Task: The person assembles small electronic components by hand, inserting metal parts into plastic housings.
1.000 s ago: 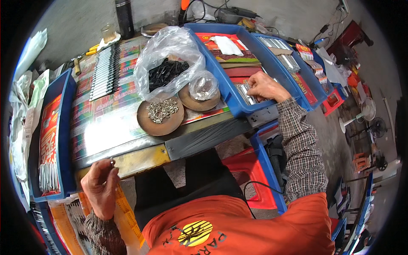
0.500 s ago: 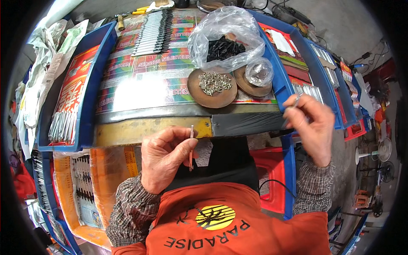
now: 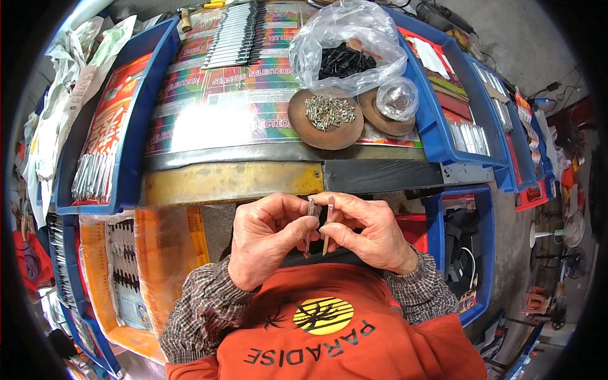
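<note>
Close together in front of my lap, both hands pinch slim metal strips. My left hand (image 3: 267, 235) has one metal strip (image 3: 310, 208) upright between thumb and fingers. A second metal strip (image 3: 330, 210) stands beside it, pinched in my right hand (image 3: 369, 232). A small gap separates the two strips, and fingers cover their middles. Beyond the bench's near edge (image 3: 234, 180) lies a round brown dish (image 3: 316, 136) with a heap of small metal rivet-like pieces (image 3: 329, 113).
A clear plastic bag (image 3: 304, 69) of black parts (image 3: 345, 61) sits behind the dish. Blue trays (image 3: 63, 190) with metal strips flank the bench at left and right. A row of assembled pieces (image 3: 231, 38) lies farther back. An orange crate (image 3: 152, 266) stands at lower left.
My right hand has come from the right-hand tray to beside my left hand, bringing a metal strip. My left hand has shifted slightly right, still pinching its strip.
</note>
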Available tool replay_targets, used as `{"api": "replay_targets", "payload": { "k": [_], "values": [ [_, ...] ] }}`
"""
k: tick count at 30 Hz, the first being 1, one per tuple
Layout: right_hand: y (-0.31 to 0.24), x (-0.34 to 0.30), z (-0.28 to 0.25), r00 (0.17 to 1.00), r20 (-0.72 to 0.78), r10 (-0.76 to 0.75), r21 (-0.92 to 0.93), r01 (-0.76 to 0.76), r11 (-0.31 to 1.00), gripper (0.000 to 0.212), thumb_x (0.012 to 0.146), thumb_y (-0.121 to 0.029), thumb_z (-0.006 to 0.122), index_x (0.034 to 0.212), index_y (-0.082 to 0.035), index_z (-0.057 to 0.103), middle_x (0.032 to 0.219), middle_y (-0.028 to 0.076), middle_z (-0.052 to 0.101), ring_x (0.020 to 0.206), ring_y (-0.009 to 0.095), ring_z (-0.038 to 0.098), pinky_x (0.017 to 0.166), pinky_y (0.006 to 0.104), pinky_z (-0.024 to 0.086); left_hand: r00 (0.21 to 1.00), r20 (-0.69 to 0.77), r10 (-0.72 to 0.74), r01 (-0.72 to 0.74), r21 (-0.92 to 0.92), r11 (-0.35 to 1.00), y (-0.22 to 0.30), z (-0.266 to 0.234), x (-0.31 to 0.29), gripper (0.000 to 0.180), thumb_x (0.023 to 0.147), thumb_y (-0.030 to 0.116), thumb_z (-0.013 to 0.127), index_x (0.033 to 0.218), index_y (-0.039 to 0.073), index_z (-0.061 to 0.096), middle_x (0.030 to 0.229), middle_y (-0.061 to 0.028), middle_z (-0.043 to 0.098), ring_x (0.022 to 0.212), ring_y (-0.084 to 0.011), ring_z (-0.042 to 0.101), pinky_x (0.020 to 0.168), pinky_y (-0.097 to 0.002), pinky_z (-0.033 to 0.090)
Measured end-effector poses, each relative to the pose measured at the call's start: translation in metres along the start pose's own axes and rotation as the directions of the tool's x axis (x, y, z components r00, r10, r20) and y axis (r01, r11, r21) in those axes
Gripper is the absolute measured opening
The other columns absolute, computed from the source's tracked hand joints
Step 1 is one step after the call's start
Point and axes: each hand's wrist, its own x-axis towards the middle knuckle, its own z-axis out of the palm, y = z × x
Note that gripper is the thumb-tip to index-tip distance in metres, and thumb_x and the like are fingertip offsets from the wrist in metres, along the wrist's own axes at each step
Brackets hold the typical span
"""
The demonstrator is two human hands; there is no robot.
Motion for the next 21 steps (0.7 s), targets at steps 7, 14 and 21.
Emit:
{"api": "replay_targets", "payload": {
  "k": [7,14,21],
  "values": [
    [0.008,-0.003,0.009,0.998,-0.050,-0.047,-0.082,0.043,0.996,0.044,0.090,0.000,0.061,0.133,0.002,0.050,0.092,0.007,0.065,0.071,0.008,0.062,0.062,0.0237,0.053,0.997,-0.052,0.050,-0.050,-0.004,0.999,-0.010,0.003,0.000,0.009,0.090,0.002,0.064,0.096,-0.005,0.066,0.082,-0.0055,0.068,0.068,-0.0065,0.061,0.058,-0.0200,0.050],
    [0.012,-0.002,0.013,0.996,-0.064,-0.059,-0.110,0.052,0.993,0.046,0.090,0.000,0.061,0.135,-0.001,0.050,0.090,0.007,0.066,0.070,0.008,0.062,0.063,0.0244,0.053,0.998,-0.036,0.056,-0.057,-0.039,0.998,-0.015,0.004,-0.001,0.011,0.091,0.003,0.064,0.098,-0.005,0.066,0.086,-0.0063,0.069,0.069,-0.0076,0.061,0.061,-0.0211,0.051],
    [0.012,-0.003,0.016,0.997,-0.071,-0.010,-0.086,0.004,0.996,0.045,0.092,-0.001,0.059,0.136,-0.002,0.049,0.081,0.005,0.064,0.067,0.009,0.061,0.062,0.0241,0.052,0.996,-0.054,0.072,-0.076,-0.088,0.993,-0.024,0.005,-0.002,0.011,0.091,0.003,0.064,0.099,-0.004,0.067,0.087,-0.0062,0.069,0.071,-0.0087,0.062,0.061,-0.0216,0.051]
  ]
}}
